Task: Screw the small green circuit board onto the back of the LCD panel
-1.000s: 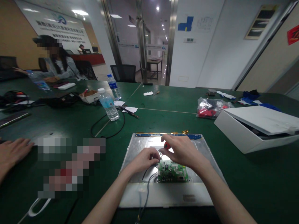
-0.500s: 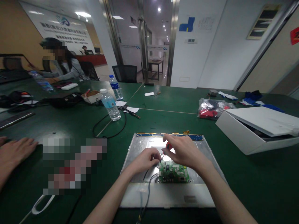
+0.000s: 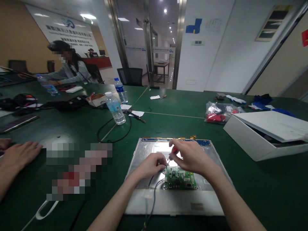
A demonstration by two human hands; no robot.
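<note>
A flat metal-backed display panel (image 3: 207,205) lies on the green table, with a green circuit board (image 3: 181,178) on its back and a blue strip board (image 3: 154,140) along its far edge. My right hand (image 3: 192,155) is closed round a red-handled screwdriver (image 3: 175,149), whose thin shaft slants down to the circuit board's far left corner. Close to that tip, my left hand (image 3: 152,164) has its thumb and fingers pinched together; whatever sits between them is hidden. Dark cables (image 3: 154,200) run from the board's left side over the panel's near edge.
An open white box (image 3: 247,144) stands to the right, a plastic bag with red items (image 3: 216,113) behind it. Water bottles (image 3: 115,109) and a black cable loop (image 3: 98,131) are at left. Another person's hand (image 3: 26,154) rests at far left; someone sits beyond (image 3: 72,69).
The whole view has shifted slightly. Both hands stay at the board's corner, with the screwdriver in my right hand. The other person's hand at far left has moved little.
</note>
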